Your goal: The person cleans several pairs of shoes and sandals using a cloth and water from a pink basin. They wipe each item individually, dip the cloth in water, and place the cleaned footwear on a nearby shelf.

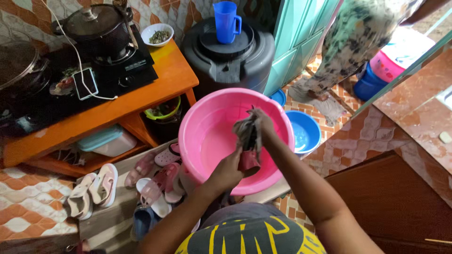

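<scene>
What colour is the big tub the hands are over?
The big tub is bright pink, seen best in the head view, with both hands holding a wet cloth above it.

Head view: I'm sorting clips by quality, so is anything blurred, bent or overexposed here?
Head view: the cloth and both hands, left hand and right hand, are motion-blurred; the edges bow with wide-angle distortion; the doorway floor top right is washed out.

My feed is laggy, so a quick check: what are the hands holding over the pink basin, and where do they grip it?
A twisted grey-and-pink cloth: right hand grips its upper end, left hand its lower pink end.
</scene>
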